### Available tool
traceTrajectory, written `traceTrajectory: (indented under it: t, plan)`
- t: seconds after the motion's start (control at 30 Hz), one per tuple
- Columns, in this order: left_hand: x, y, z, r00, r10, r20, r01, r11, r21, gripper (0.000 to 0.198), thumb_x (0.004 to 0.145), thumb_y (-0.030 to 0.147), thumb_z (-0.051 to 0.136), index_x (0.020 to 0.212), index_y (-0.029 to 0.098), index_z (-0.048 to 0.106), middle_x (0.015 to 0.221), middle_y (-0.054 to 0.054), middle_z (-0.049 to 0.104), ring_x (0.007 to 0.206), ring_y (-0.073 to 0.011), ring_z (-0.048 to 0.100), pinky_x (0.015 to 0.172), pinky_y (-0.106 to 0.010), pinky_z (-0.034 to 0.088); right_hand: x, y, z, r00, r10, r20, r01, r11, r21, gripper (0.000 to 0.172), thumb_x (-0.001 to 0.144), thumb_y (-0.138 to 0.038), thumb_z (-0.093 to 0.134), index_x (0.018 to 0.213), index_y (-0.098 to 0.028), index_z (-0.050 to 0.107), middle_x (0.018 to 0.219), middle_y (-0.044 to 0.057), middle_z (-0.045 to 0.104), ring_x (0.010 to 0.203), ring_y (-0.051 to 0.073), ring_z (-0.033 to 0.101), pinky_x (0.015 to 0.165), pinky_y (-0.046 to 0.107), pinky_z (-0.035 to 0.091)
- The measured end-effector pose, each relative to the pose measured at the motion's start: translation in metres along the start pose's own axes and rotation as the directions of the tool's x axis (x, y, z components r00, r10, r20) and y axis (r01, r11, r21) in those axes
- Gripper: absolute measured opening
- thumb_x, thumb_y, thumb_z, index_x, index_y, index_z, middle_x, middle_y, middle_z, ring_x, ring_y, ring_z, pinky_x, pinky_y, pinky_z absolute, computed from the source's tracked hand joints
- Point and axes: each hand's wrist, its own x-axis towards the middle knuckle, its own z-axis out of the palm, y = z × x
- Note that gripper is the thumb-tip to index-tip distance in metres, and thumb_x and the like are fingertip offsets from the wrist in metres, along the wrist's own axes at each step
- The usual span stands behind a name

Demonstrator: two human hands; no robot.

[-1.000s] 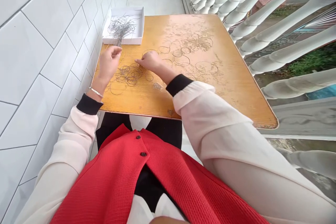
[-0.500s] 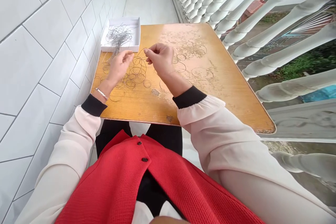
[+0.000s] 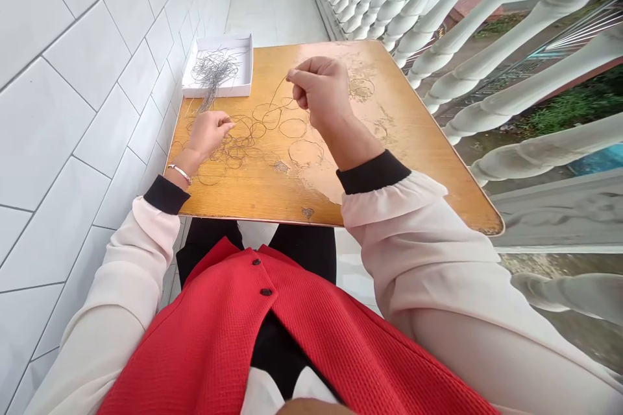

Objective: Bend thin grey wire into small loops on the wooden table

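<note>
Red waffle-knit vest (image 3: 219,337), blush-white sleeves (image 3: 418,253) with black cuffs (image 3: 374,172), silver-grey wire loops (image 3: 234,150) on a honey-yellow tabletop (image 3: 253,198)

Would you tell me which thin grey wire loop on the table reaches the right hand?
The small round wire loop left of the right hand: only its wire rises into the fingers.

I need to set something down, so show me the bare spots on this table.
Use the right corner of the orange-yellow wooden table, beyond the right hand, or the near edge below the thin grey wire loops. Crowded: around the left hand, over tangled wire, up to the white cardboard box.
</note>
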Motion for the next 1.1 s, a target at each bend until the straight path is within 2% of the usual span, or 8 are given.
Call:
traceTrajectory:
  t: [0.1, 0.2, 0.27, 0.37, 0.5, 0.63, 0.8, 1.1]
  plan:
    - [-0.004, -0.007, -0.005, 0.992, -0.115, 0.057, 0.109, 0.989, 0.100, 0.031, 0.081, 0.022, 0.066, 0.052, 0.021, 0.055, 0.055, -0.002, 0.057, 0.064, -0.0198, 0.059, 0.081, -0.040, 0.049, 0.001, 0.001, -0.007, 0.999, -0.042, 0.018, 0.042, 0.999, 0.013, 0.032, 0.089, -0.038, 0.070, 0.063, -0.029, 0.054, 0.050, -0.003, 0.050, 0.045, 0.011, 0.034, 0.046, 0.034, 0.037]
    - [-0.005, -0.019, -0.010, 0.989, -0.150, -0.014, 0.150, 0.981, 0.121, 0.024, 0.077, 0.025, 0.073, 0.057, 0.021, 0.060, 0.062, -0.004, 0.063, 0.071, -0.0216, 0.063, 0.082, -0.041, 0.051, -0.002, 0.002, -0.008, 0.998, -0.058, -0.010, 0.058, 0.996, 0.072, 0.028, 0.092, -0.029, 0.066, 0.065, -0.028, 0.057, 0.053, -0.003, 0.051, 0.047, 0.011, 0.037, 0.047, 0.034, 0.035]
    - [-0.005, -0.026, -0.013, 0.990, -0.138, 0.014, 0.137, 0.989, 0.062, 0.015, 0.073, 0.029, 0.079, 0.078, 0.018, 0.071, 0.082, -0.007, 0.072, 0.079, -0.0220, 0.066, 0.084, -0.040, 0.053, -0.003, 0.003, -0.008, 0.999, -0.033, -0.035, 0.038, 0.987, 0.157, 0.027, 0.094, -0.025, 0.062, 0.067, -0.028, 0.059, 0.056, -0.002, 0.053, 0.048, 0.011, 0.039, 0.048, 0.033, 0.035]
    - [-0.007, -0.026, -0.015, 0.990, -0.103, 0.095, 0.101, 0.995, 0.020, 0.053, 0.076, 0.039, 0.080, 0.121, 0.013, 0.067, 0.122, -0.015, 0.071, 0.099, -0.0250, 0.069, 0.096, -0.042, 0.054, -0.007, 0.009, -0.005, 0.996, 0.085, -0.006, -0.080, 0.960, 0.268, 0.024, 0.095, -0.026, 0.061, 0.071, -0.027, 0.060, 0.061, -0.002, 0.058, 0.052, 0.011, 0.046, 0.050, 0.030, 0.040]
    - [-0.010, -0.009, -0.007, 0.999, 0.020, -0.046, -0.015, 0.994, 0.107, 0.061, 0.085, 0.043, 0.074, 0.137, 0.015, 0.058, 0.140, -0.019, 0.061, 0.131, -0.0307, 0.058, 0.114, -0.047, 0.044, -0.014, 0.024, 0.004, 0.968, 0.246, 0.051, -0.249, 0.910, 0.332, 0.026, 0.096, -0.019, 0.057, 0.071, -0.022, 0.057, 0.062, -0.002, 0.062, 0.053, 0.009, 0.055, 0.055, 0.026, 0.047]
    - [-0.007, 0.011, 0.012, 0.992, 0.113, -0.058, -0.119, 0.986, -0.114, 0.043, 0.093, 0.037, 0.067, 0.131, 0.018, 0.061, 0.133, -0.014, 0.068, 0.123, -0.0236, 0.064, 0.107, -0.039, 0.049, -0.022, 0.041, 0.014, 0.927, 0.363, 0.094, -0.361, 0.795, 0.488, 0.031, 0.098, -0.012, 0.046, 0.070, -0.020, 0.056, 0.067, -0.002, 0.065, 0.058, 0.006, 0.061, 0.063, 0.019, 0.053]
    - [0.002, 0.019, 0.030, 0.993, -0.112, -0.044, 0.072, 0.848, -0.526, 0.023, 0.101, 0.035, 0.055, 0.111, 0.019, 0.068, 0.107, -0.007, 0.077, 0.094, -0.0120, 0.072, 0.085, -0.026, 0.055, -0.030, 0.060, 0.022, 0.938, 0.334, 0.099, -0.335, 0.789, 0.514, 0.022, 0.096, -0.018, 0.055, 0.074, -0.023, 0.053, 0.074, -0.002, 0.068, 0.069, 0.008, 0.068, 0.073, 0.019, 0.059]
    - [-0.006, 0.029, 0.026, 0.991, -0.090, -0.096, 0.018, 0.813, -0.582, 0.031, 0.105, 0.044, 0.044, 0.107, 0.023, 0.068, 0.101, -0.003, 0.077, 0.098, -0.0115, 0.071, 0.081, -0.025, 0.052, -0.042, 0.056, 0.028, 0.884, 0.426, 0.190, -0.443, 0.637, 0.631, 0.027, 0.099, -0.013, 0.046, 0.075, -0.021, 0.055, 0.073, -0.003, 0.067, 0.065, 0.004, 0.065, 0.067, 0.014, 0.055]
